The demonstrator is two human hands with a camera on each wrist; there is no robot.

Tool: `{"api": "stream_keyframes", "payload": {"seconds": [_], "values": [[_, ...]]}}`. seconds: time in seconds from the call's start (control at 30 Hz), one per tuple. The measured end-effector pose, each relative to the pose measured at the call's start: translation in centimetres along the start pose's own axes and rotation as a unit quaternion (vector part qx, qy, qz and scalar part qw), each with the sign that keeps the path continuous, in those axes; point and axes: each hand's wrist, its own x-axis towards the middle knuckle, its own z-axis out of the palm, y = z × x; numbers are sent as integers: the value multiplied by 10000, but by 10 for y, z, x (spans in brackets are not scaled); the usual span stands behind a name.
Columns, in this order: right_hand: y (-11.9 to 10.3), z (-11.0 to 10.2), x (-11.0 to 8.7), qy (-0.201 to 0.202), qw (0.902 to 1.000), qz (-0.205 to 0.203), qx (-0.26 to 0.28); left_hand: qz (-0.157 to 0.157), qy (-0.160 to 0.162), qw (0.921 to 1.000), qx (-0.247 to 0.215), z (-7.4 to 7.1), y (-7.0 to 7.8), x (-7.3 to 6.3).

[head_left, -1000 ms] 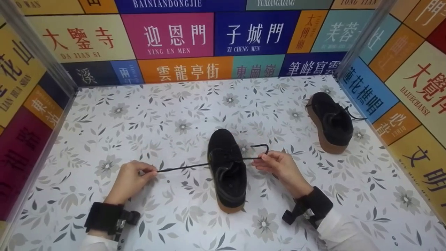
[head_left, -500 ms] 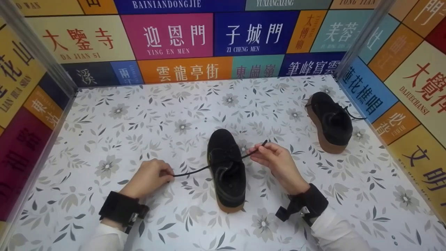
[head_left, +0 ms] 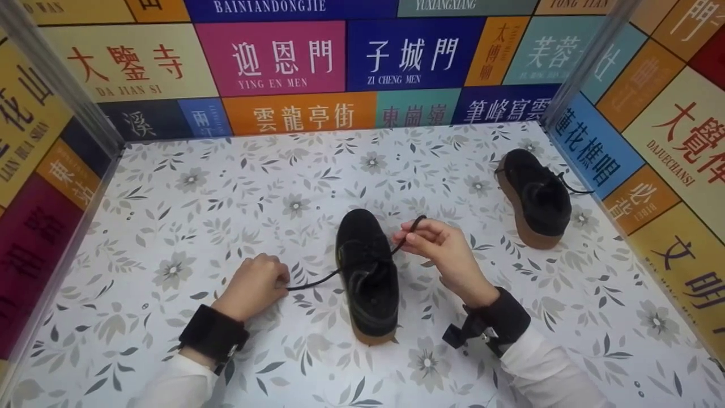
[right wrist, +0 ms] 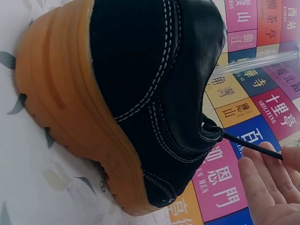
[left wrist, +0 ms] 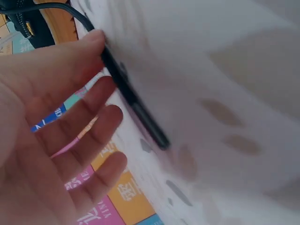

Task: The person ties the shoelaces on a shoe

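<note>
A black shoe [head_left: 368, 294] with a tan sole stands upright mid-table, toe pointing away. My left hand [head_left: 252, 289], left of the shoe, pinches one end of its black shoelace [head_left: 317, 281]. That stretch sags gently toward the shoe. In the left wrist view the lace's stiff tip [left wrist: 154, 133] sticks out past the thumb, and the other fingers are loosely bent. Right of the shoe, my right hand [head_left: 447, 252] pinches the other lace end between thumb and fingers, its tip pointing up. The right wrist view shows this lace [right wrist: 251, 145] running from the shoe's collar to the fingers.
A second black shoe [head_left: 538, 198] with a loose lace stands at the back right. The table [head_left: 272, 351] has a white leaf-and-flower cover. Colourful panels [head_left: 277, 59] with Chinese lettering wall it at the back and both sides.
My left hand has come right, toward the shoe, and the lace has gone from taut to slack. My right hand has shifted slightly left and away from the body. Both shoes stay put.
</note>
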Motion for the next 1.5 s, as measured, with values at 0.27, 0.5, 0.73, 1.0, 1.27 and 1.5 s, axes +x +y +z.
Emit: {"api": "stream_keyframes", "payload": {"seconds": [0.27, 0.5, 0.73, 1.0, 1.27, 1.5], "values": [[-15, 12, 11, -470, 9939, -168, -979, -220, 461, 9961, -726, 0, 35, 9], [-23, 22, 23, -866, 9880, -64, -1279, -118, 888, 9902, -1070, 12, 62, 18], [-25, 30, 34, -1088, 9848, 130, -1347, -61, 796, 9863, -1440, 26, 66, 27], [-19, 29, 43, -1281, 9878, 486, -739, -6, 1020, 9792, -1753, 38, 61, 31], [-14, 24, 50, -1300, 9887, 689, -302, 99, 1358, 9718, -1926, 28, 60, 32], [-15, 24, 50, -1230, 9890, 785, -260, 116, 1769, 9637, -1994, 8, 65, 36]]}}
